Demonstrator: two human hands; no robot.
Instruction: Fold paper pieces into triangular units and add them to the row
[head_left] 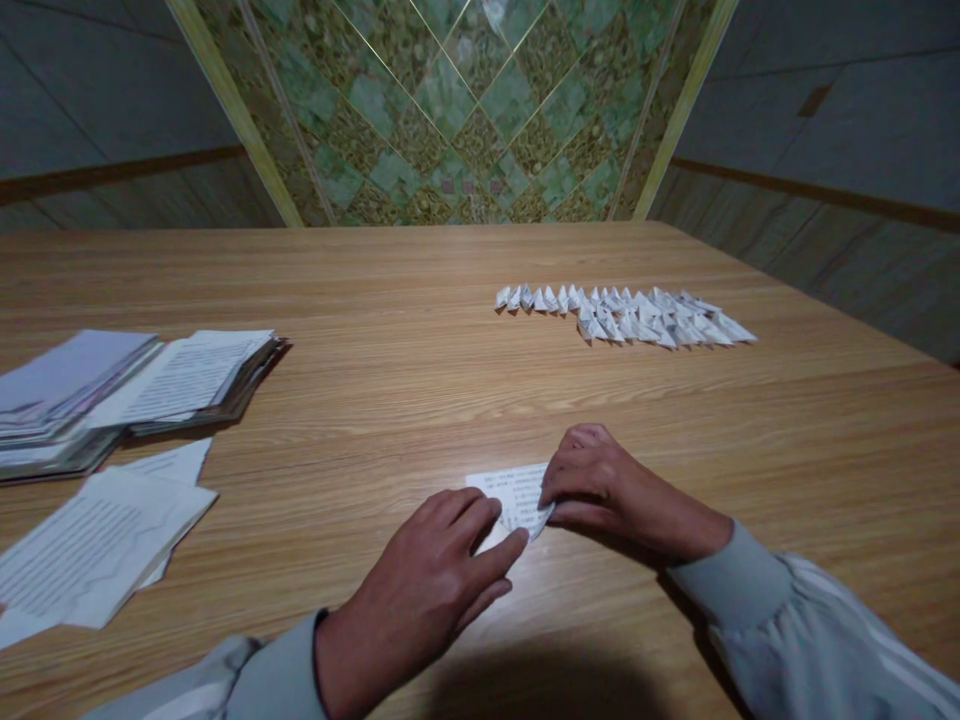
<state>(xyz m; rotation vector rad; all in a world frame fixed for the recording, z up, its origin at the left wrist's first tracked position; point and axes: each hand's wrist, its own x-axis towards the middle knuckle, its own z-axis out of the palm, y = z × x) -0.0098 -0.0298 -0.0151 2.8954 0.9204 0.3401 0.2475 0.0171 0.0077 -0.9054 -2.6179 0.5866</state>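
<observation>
Head view: one printed paper slip (517, 492), laid on the table (375, 385) between the two hands, is pinched at its right end by the closed fingers of the right hand (600, 487), while its near left part is touched by the left hand (433, 572), thumb and forefinger parted. Folding at the near right corner is judged to be the step in hand, and aligned edges and a firmly pressed crease seem called for next. Also listed: small folded paper shapes (637, 318), set in rows beyond the right hand; stacked papers (191, 375) and loose printed sheets (97, 540), at left.
</observation>
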